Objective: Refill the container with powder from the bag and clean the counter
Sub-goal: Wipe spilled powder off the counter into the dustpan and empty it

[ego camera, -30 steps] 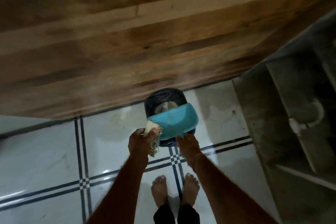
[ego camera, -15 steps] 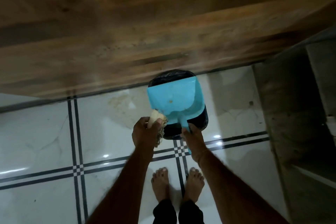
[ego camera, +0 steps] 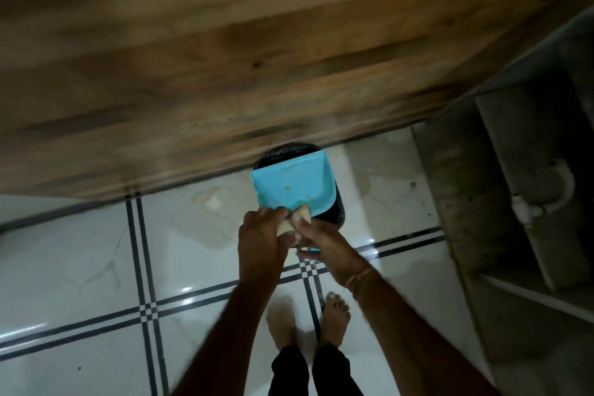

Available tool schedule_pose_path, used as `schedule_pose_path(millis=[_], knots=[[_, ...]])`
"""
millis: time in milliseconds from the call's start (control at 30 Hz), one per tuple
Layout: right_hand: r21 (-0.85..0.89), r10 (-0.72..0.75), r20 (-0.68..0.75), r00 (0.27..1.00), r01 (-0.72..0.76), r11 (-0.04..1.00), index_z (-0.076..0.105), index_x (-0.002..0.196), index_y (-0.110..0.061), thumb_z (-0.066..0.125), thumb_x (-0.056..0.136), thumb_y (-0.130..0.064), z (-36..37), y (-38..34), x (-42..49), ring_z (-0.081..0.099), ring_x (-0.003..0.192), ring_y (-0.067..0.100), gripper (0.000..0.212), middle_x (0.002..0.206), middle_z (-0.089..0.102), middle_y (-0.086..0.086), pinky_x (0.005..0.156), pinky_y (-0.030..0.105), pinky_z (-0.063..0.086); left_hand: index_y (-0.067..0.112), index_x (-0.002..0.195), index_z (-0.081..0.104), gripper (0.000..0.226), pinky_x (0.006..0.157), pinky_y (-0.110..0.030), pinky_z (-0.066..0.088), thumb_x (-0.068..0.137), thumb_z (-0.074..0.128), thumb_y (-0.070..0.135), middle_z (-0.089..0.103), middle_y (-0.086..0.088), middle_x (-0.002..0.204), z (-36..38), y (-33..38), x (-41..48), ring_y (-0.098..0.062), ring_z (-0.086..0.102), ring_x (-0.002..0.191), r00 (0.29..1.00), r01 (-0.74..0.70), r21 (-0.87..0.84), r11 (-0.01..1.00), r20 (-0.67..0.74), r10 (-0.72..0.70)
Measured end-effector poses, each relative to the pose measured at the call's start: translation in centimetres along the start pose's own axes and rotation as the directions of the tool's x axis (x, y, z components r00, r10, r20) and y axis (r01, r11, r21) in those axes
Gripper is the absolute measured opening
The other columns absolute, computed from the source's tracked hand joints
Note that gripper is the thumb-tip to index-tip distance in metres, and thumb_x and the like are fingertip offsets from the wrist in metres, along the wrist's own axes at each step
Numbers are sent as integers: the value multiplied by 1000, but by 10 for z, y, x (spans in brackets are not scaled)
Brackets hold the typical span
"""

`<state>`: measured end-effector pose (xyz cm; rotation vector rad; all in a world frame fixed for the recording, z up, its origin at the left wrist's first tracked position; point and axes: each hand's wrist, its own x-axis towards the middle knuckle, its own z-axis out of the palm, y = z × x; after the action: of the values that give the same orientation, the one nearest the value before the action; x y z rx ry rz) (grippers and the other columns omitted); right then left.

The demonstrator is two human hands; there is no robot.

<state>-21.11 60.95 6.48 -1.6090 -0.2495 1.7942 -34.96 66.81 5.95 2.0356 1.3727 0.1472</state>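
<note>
Head view: right hand (ego camera: pixel 324 247) fingers clamp the handle of the blue dustpan (ego camera: pixel 289 180), held over the black-lined bin (ego camera: pixel 339 212); left hand (ego camera: pixel 260 241) fingers pinch a sponge (ego camera: pixel 284 229). Best to tip it steeper and wipe the stuck specks forward into the bin.

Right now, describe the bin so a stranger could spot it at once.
Follow the wooden panel down to the white tiled floor. The bin stands at that edge, directly under the blue dustpan. It is the only dark container on the pale tiles.
</note>
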Motion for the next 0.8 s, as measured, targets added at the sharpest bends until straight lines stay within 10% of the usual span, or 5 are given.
schedule_pose_path(millis=[133,233,367,800], knots=[[120,-52,-73,996,61,991,65,128,-19,64,96,-38,14,-32,-85,68,117,29,38,120,75,7,102,42,55,22,129,59,48,83,-23,50,85,75,32,58,3,120,-61,62,-47,-13,54,109,998,67,-265,962,23,-63],[216,-117,-107,987,138,967,66,129,-20,61,98,-37,19,-59,-151,67,118,30,36,122,74,7,106,47,51,23,137,53,65,72,-15,54,84,71,57,62,2,129,-113,113,-72,-7,65,107,936,351,-576,738,197,-291],[299,-205,-169,964,248,921,64,131,-16,57,100,-31,28,-102,-252,71,111,30,35,122,73,14,98,46,56,18,115,71,32,61,-21,56,96,64,43,78,-7,106,-181,192,-100,-13,74,85,881,472,-719,510,406,-244],[337,-438,-516,736,645,686,74,108,-5,66,95,-14,-71,-188,-418,77,76,18,17,91,80,10,67,29,62,23,90,71,2,74,-42,63,92,70,23,78,1,86,-219,407,-97,-24,75,85,969,-85,-671,737,118,219]])
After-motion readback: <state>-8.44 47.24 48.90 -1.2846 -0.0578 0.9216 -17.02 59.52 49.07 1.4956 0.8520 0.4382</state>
